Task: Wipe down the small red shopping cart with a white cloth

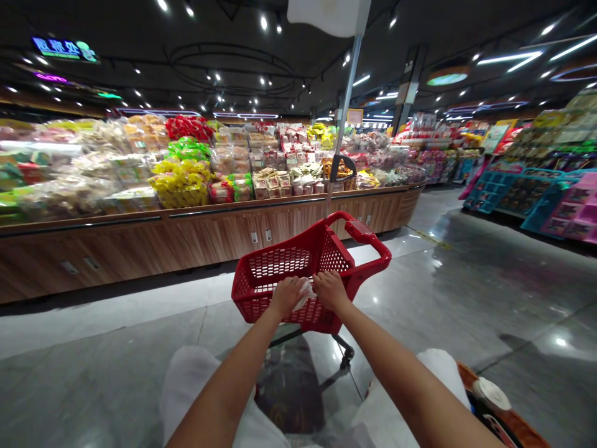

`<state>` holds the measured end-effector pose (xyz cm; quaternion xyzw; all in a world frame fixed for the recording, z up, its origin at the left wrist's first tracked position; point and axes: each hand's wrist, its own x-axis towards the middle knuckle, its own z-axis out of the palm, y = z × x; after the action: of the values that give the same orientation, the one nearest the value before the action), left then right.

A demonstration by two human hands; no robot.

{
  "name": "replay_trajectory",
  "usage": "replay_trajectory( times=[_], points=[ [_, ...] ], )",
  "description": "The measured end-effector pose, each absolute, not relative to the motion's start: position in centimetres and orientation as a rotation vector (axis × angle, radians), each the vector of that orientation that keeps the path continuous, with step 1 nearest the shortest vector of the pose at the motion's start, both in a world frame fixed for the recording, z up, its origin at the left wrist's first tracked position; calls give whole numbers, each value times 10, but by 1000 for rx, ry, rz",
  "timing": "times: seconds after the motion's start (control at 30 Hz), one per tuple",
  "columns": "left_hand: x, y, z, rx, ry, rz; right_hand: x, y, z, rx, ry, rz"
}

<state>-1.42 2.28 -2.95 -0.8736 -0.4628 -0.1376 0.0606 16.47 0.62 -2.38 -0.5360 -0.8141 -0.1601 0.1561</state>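
Observation:
A red plastic shopping cart (275,264) stands sideways in front of me, its handle toward the right. My left hand (288,294) is closed at the cart's near side, with a crumpled white wipe or tissue (305,294) bunched beside its fingers. Just to the right, my right hand (329,288) has its fingers curled over the cart's near rim. The white piece lies between the two hands, against the red mesh wall. No goods show in the visible part of the basket.
Behind the cart runs a long wooden display counter (289,214) piled with packaged food. A pole (347,99) with a white flag rises above it. Blue racks (494,186) and pink shelves (576,208) stand at right. A brown-edged container (517,417) sits near my right leg.

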Motion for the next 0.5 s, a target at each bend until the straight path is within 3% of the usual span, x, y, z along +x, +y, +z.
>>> replay_trajectory(
  times=[0.23,0.5],
  points=[
    [-82,18,-34,-2550,-1559,-223,169,4,-24,-1499,-2307,-441],
    [-16,16,-24,-2541,-1592,-245,169,-2,-25,-1511,-2262,-434]
  ],
)
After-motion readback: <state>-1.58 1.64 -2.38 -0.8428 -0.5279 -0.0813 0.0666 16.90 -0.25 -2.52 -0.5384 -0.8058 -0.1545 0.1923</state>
